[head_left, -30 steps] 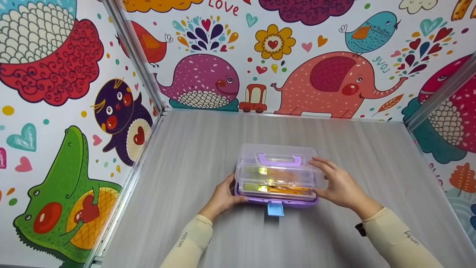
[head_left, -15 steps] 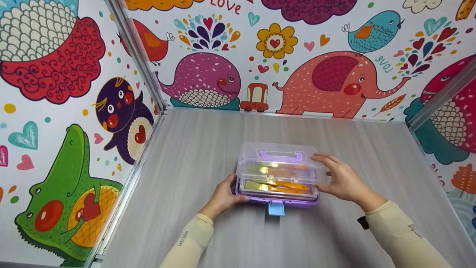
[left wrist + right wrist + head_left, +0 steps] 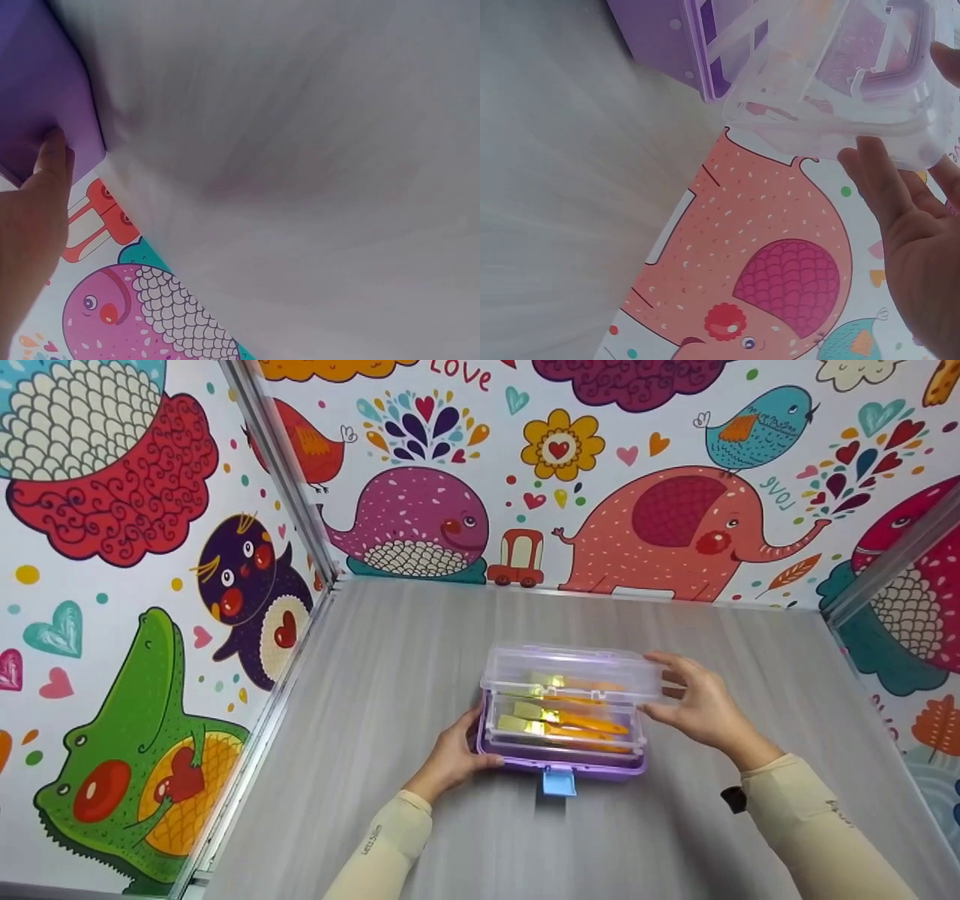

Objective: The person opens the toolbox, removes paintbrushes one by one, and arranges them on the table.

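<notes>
A purple plastic storage box (image 3: 611, 770) stands on the table with its clear lid (image 3: 506, 667) raised and tilted back. Inside, a clear tray carries several paintbrushes (image 3: 592, 723) with orange handles and pale bristles. The blue latch (image 3: 559, 783) hangs down at the front. My left hand (image 3: 454, 754) grips the box's left front corner, thumb on the rim; the left wrist view shows a finger against the purple side wall (image 3: 45, 90). My right hand (image 3: 701, 705) holds the lid by its right end, fingers and thumb spread over its edge. A lilac handle (image 3: 900, 84) sits on the lid.
The grey wood-grain table (image 3: 375, 660) surrounds the box. Printed cartoon walls (image 3: 420, 525) rise at the back and on both sides, joined by metal corner strips (image 3: 289, 472).
The lid has swung further up and back with my right hand, uncovering more of the tray and brushes. My left hand keeps its place on the box.
</notes>
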Motion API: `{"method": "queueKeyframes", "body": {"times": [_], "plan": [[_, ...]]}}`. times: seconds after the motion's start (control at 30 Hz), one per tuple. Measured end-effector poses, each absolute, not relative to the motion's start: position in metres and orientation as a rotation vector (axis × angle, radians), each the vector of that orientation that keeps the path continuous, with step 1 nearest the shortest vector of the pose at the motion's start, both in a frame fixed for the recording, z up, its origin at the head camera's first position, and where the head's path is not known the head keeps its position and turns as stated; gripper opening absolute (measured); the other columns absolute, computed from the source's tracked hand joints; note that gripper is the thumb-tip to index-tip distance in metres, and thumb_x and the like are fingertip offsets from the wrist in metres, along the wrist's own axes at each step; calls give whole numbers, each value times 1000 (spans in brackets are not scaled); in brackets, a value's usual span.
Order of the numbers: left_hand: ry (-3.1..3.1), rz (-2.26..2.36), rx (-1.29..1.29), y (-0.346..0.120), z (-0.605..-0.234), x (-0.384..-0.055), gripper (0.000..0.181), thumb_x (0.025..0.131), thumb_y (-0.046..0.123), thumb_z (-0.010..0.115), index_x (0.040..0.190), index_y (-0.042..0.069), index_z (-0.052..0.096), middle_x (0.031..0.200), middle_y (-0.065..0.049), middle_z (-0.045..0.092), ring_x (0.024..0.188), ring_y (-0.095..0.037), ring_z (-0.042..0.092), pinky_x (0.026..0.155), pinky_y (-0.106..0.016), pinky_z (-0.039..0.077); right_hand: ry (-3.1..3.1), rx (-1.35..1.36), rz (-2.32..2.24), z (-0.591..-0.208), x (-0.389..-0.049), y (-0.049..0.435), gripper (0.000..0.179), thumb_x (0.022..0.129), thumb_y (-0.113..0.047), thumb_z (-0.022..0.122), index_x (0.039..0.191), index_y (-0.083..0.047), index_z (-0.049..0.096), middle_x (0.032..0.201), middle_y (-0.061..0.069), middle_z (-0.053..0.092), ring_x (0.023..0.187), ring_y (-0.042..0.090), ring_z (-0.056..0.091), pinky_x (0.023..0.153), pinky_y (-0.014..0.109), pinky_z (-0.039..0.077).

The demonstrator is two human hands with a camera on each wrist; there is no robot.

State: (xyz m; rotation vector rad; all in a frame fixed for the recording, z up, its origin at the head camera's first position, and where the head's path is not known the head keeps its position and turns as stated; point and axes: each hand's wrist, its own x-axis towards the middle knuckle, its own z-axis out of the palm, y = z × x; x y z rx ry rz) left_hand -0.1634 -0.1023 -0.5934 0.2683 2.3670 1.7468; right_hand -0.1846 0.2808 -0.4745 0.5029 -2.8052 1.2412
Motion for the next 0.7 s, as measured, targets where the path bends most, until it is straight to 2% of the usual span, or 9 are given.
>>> {"method": "queueKeyframes", "body": {"times": [0.2, 0.5, 0.7], "plan": [[2366, 1756, 282, -103, -594, -163, 103, 68, 3, 90, 152, -3, 32, 150, -24, 42, 135, -33, 43, 113, -41, 34, -2763, 384, 1397, -474, -195, 283, 79, 79, -27, 87, 145, -10, 48, 141, 17, 51, 119, 44, 58, 88, 49, 53], [2358, 1760, 273, -103, -594, -162, 103, 68, 3, 91, 152, -3, 32, 149, -22, 44, 134, -32, 46, 112, -40, 36, -2707, 297, 1472, -478, -208, 284, 81, 82, -36, 83, 148, -11, 45, 144, 15, 50, 121, 40, 57, 89, 43, 53], [2345, 1763, 287, -103, -597, -163, 102, 69, 4, 90, 152, -2, 33, 147, -22, 46, 132, -32, 48, 110, -40, 39, -2642, 223, 1539, -480, -221, 283, 77, 84, -38, 80, 145, -4, 48, 140, 18, 54, 118, 39, 59, 87, 30, 54]]}}
